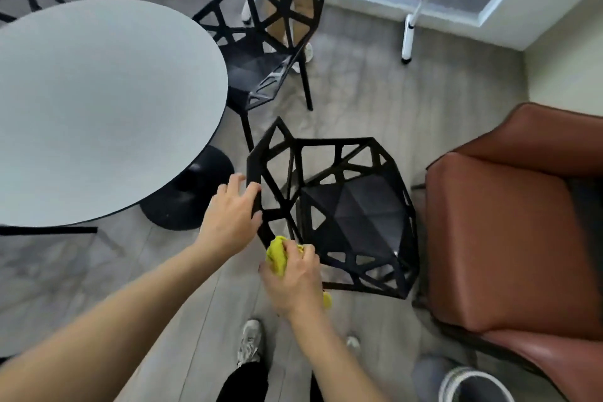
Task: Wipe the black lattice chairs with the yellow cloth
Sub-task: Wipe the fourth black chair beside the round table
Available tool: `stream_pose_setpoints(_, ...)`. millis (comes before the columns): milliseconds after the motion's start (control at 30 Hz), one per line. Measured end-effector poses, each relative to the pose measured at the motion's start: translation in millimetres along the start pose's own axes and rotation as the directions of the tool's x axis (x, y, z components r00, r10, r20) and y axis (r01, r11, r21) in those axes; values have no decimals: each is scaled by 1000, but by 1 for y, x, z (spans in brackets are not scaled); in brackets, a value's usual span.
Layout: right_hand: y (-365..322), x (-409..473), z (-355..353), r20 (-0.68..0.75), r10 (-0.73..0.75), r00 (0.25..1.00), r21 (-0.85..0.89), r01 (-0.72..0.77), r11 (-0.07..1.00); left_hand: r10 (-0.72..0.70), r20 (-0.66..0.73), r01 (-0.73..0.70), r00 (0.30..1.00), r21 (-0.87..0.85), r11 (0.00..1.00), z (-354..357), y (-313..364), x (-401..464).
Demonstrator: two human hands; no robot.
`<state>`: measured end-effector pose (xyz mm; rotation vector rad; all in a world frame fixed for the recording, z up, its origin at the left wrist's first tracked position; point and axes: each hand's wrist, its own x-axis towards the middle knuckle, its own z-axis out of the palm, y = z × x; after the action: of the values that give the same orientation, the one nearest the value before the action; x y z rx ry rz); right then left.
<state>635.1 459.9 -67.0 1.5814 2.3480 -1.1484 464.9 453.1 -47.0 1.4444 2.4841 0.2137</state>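
Beside the round tabletop (98, 101), the left hand (230, 215) gripped the near chair (352, 212) by its backrest frame while the right hand (293, 274) pressed the bunched yellow cloth (276, 254) against it; the far chair (261, 42) likely awaited wiping.

Our left hand (232, 218) reaches far forward, fingers curled over a chair's (355, 209) rim. Our right hand (295, 277), nearer, is bunched tight around the cloth (276, 256), arm bare.
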Motion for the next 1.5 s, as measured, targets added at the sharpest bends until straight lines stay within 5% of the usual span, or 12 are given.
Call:
stream_pose_setpoints(100,-15,1,10,-70,69,995,-179,-80,981,250,-10,-247,968,136,959,-7,-6,34)
stream_pose_setpoints(200,-23,9,18,-90,90,992,-263,-111,958,416,144,-440,898,257,861,-5,1,80)
stream_pose_setpoints(367,-12,10,24,-151,19,988,-306,-65,950,296,444,-509,846,503,699,11,-1,113)
stream_pose_setpoints(733,39,-50,3,-115,-135,984,-439,71,896,148,405,-352,902,494,795,30,8,15)
stream_pose_setpoints(1000,97,-100,-17,52,-288,956,-504,274,819,4,341,-169,940,453,875,46,24,-94)
stream_pose_setpoints(1500,195,-134,-67,370,-613,698,-573,691,440,-418,171,334,892,372,866,86,118,-292)
